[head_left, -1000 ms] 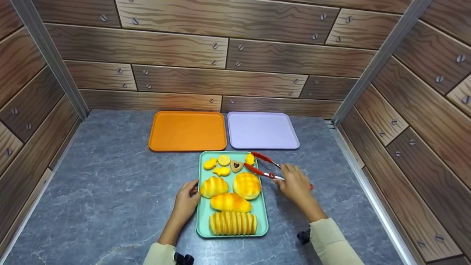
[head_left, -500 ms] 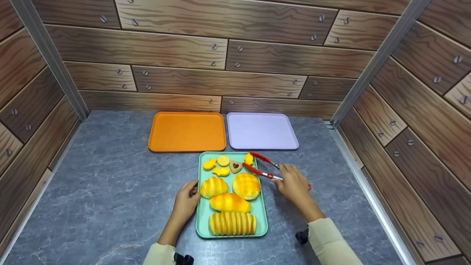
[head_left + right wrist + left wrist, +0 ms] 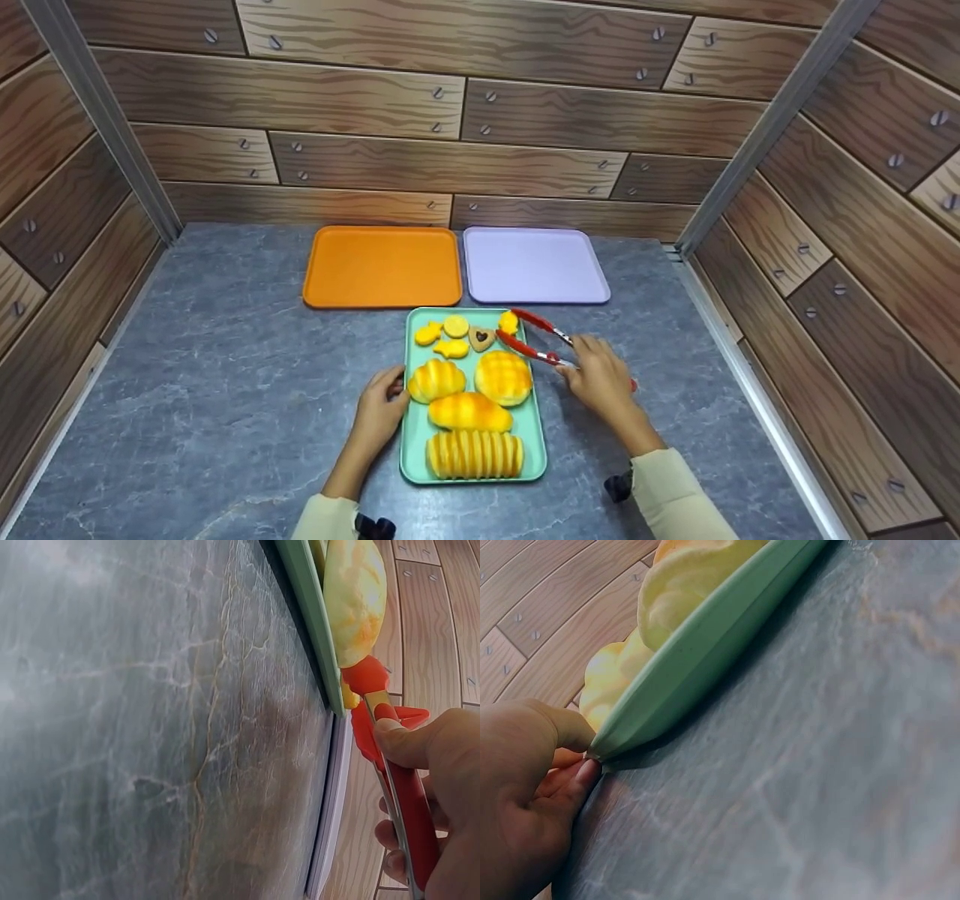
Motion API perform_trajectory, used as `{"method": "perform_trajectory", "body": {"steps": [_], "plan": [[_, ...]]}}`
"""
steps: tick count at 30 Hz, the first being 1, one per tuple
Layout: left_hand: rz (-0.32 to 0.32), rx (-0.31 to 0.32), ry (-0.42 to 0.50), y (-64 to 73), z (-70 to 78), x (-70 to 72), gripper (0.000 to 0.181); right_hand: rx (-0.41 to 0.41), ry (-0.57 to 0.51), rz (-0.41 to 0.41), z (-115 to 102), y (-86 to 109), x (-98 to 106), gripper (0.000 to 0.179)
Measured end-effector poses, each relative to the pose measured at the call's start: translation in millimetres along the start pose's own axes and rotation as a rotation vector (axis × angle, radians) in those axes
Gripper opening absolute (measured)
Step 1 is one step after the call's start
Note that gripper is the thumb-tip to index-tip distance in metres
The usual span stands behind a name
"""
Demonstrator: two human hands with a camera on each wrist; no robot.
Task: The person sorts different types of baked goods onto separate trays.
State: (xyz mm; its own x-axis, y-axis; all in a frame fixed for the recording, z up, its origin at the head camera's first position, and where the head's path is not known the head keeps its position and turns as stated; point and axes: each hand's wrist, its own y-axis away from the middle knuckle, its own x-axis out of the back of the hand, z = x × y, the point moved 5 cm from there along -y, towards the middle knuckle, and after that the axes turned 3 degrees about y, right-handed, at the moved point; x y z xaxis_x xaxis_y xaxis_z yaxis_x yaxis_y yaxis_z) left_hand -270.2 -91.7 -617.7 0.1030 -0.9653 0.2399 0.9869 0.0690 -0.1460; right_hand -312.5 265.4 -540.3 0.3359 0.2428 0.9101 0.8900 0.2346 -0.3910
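A mint-green tray carries several toy breads and small cookies. At its left edge my left hand pinches the rim between thumb and fingers, as the left wrist view also shows. My right hand grips red-tipped tongs by the handles, right of the tray. The tongs' arms are spread, with a small yellow piece at the tray's upper right corner between their tips. Left of the lower tip lies a heart-shaped cookie. The round bun sits just below the tongs.
Behind the green tray, an orange tray and a lilac tray lie side by side. A croissant, an oval bread and a sliced loaf fill the green tray's nearer part. Wood-patterned walls enclose the grey table.
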Motion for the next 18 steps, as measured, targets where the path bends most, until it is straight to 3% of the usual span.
{"method": "perform_trajectory", "body": {"steps": [8,18], "plan": [[-0.012,0.06,-0.002,0.6,-2.3,-1.1,0.044,-0.029,-0.061,0.014,-4.0,-2.2,0.5,0.053],[-0.012,0.047,-0.007,-0.9,-2.1,-1.7,0.043,-0.075,-0.113,-0.008,-12.8,-11.9,-4.0,0.056]]}}
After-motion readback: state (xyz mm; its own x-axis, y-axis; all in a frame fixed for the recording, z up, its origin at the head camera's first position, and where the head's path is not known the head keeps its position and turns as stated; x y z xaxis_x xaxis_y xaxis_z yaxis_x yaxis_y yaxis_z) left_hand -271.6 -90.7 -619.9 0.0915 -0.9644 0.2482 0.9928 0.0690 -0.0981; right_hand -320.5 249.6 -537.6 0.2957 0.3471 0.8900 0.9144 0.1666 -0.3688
